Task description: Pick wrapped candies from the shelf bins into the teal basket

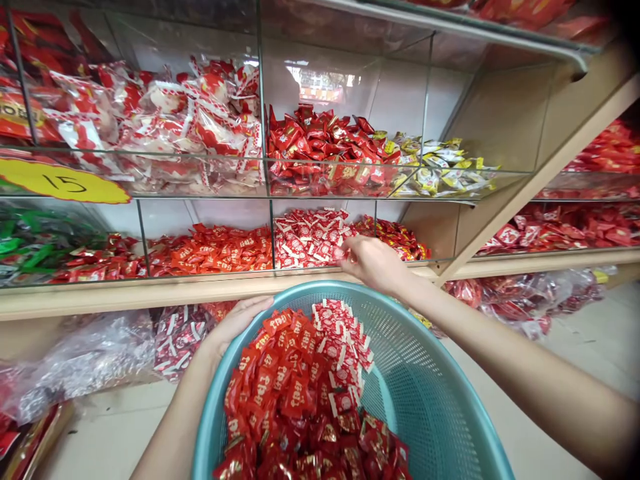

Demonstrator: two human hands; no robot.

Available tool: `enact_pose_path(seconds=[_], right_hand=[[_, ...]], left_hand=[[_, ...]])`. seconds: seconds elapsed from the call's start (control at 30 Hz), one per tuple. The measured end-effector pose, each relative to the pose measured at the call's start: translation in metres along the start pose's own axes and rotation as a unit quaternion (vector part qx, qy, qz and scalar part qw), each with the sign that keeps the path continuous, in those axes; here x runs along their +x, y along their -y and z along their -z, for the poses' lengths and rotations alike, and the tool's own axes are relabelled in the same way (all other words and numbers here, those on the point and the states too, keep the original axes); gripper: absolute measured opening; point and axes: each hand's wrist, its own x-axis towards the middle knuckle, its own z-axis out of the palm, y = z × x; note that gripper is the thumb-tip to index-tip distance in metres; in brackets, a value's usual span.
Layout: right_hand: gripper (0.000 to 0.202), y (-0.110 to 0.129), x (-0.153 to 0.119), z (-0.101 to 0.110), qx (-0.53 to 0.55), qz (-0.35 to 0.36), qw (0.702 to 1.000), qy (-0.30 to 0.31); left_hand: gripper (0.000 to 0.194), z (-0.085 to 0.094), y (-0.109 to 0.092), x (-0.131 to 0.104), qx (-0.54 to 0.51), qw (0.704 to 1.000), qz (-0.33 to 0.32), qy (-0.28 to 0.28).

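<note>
A teal plastic basket (440, 373) with perforated walls stands in front of me, and my left hand (237, 327) grips its left rim. Inside it lie orange-red wrapped candies (280, 360), red-and-white wrapped candies (343, 340) and dark red shiny wrapped candies (325, 447). My right hand (373, 260) is over the front edge of the lower shelf bin, at the right side of a heap of red-and-white candies (313, 237). Its fingers are bent and pressed together; what they hold, if anything, is hidden.
Glass dividers (273, 233) split the shelves into bins. Beside the red-and-white heap are orange-red candies (225, 250). Above sit dark red packets (325, 143) and clear bags (165, 120). A yellow price tag (65, 181) reads 15. Plastic bags (105, 353) lie below the wooden ledge (125, 297).
</note>
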Motion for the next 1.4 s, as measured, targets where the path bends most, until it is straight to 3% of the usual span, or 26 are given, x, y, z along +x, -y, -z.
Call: enact_pose_path(seconds=[0.1,0.17,0.3,0.67,0.77,0.93,1.07,1.23,1.4], right_hand=[[0.022,0.009,-0.017,-0.011,0.085,0.141,0.985,0.053],[0.019,0.017,-0.022,-0.022,0.077,0.185,0.975,0.096],[0.012,0.031,-0.019,-0.040,-0.007,0.181,0.971,0.159],[0.019,0.042,-0.011,-0.065,-0.031,0.179,0.965,0.190],[0.025,0.043,-0.010,-0.059,0.002,0.181,0.967,0.178],[0.021,0.026,0.007,-0.028,0.100,0.180,0.974,0.088],[0.021,0.005,0.034,-0.011,0.066,0.157,0.985,0.034],[0.027,-0.007,0.058,-0.018,-0.070,0.134,0.988,0.041],[0.035,-0.002,0.064,-0.032,-0.102,0.136,0.982,0.077]], left_hand=[[0.033,0.000,-0.001,0.001,-0.001,1.000,0.004,-0.004],[0.034,-0.001,0.000,0.001,0.000,1.000,0.006,-0.004],[0.035,-0.001,0.000,0.001,0.003,1.000,0.009,-0.001],[0.037,-0.001,-0.001,-0.002,0.001,1.000,0.009,0.007],[0.037,-0.002,-0.001,-0.003,-0.004,1.000,0.011,0.008],[0.034,0.000,0.001,-0.003,-0.032,0.999,0.018,0.022],[0.033,0.001,0.002,-0.001,-0.031,0.999,0.014,0.018],[0.036,0.001,0.002,-0.001,-0.023,1.000,0.007,0.010],[0.042,0.002,0.002,-0.001,-0.015,1.000,0.009,0.000]])
